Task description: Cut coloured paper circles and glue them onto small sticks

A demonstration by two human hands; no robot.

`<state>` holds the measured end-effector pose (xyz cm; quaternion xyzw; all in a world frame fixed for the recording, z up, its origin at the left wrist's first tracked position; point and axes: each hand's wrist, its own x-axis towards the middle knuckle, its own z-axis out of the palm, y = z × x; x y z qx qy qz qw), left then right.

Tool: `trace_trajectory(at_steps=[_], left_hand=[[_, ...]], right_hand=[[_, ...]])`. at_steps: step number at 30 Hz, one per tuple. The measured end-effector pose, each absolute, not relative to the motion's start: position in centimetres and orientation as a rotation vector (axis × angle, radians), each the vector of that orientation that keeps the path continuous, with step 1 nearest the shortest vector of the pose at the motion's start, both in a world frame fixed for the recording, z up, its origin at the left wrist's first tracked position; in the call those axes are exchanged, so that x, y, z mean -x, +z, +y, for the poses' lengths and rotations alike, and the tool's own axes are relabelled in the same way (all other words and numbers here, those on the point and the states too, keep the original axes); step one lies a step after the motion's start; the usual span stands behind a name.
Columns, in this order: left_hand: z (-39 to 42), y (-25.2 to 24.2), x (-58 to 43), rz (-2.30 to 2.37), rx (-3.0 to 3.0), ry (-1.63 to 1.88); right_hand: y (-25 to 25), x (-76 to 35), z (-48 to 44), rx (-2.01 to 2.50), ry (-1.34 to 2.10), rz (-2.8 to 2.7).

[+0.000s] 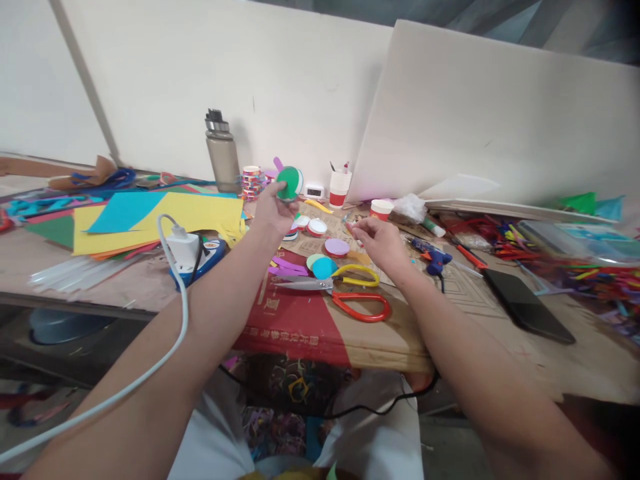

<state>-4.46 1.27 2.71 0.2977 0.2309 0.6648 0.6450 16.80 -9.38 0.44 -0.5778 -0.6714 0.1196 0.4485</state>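
Note:
My left hand (273, 212) is raised over the table, its fingers closed round a green-faced disc (289, 184) with a white rim. The fingertips of my right hand (381, 241) are pinched together beside a paper cup (381, 209); something small seems to be between them, too small to name. Between the hands lie several white-topped discs (317, 227), a lilac disc (337, 247) and a blue paper circle (325, 268). Closer to me, a pair of scissors (320, 284) with one yellow and one red handle rests on the cardboard (300, 333), blades partly apart.
Yellow paper sheets (200, 213) and a plugged white charger (183, 247) with its cable are at the left. A bottle (223, 157) stands behind. At the right are a blue glue gun (436, 257), a black phone (527, 303) and a plastic box (580, 241).

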Motion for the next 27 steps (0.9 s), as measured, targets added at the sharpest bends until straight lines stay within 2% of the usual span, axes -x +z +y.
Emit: trace_trajectory(at_steps=[12,21,27], left_hand=[[0.1,4.3,4.9,0.523,-0.785,1.482],[0.5,4.0,4.9,0.542,-0.701,1.505],[0.7,3.8,4.7,0.530,-0.684,1.503]], right_hand=[[0.3,-13.3,-10.0,1.363,0.447,-1.949],[1.4,-7.9,-9.1,1.387,0.328,-2.427],[0.8,-7.2,-8.0,1.518,0.351,-2.507]])
